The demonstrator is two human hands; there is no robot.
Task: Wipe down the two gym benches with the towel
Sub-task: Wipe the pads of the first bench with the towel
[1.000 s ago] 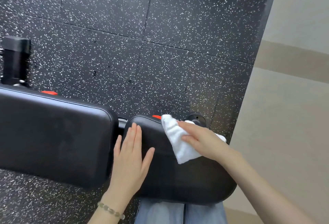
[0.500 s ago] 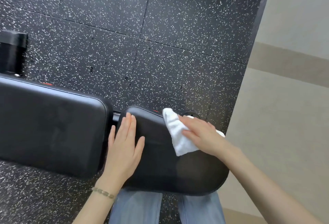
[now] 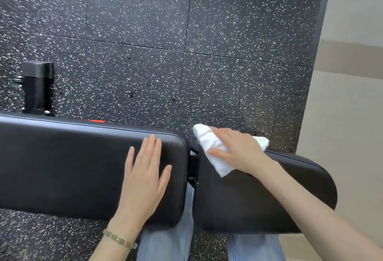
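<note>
Pressing a folded white cloth towel (image 3: 215, 153) onto the far left corner of the short black padded seat pad (image 3: 269, 196), the right hand (image 3: 238, 151) lies w/ fingers bent over it, thumb pinning the near edge. Left hand (image 3: 145, 178) rests flat, fingers spread, on the long black padded back pad (image 3: 72, 169) just beside the gap btwn pads. Black speckled rubber floor (image 3: 186, 53) lies beyond.
</note>
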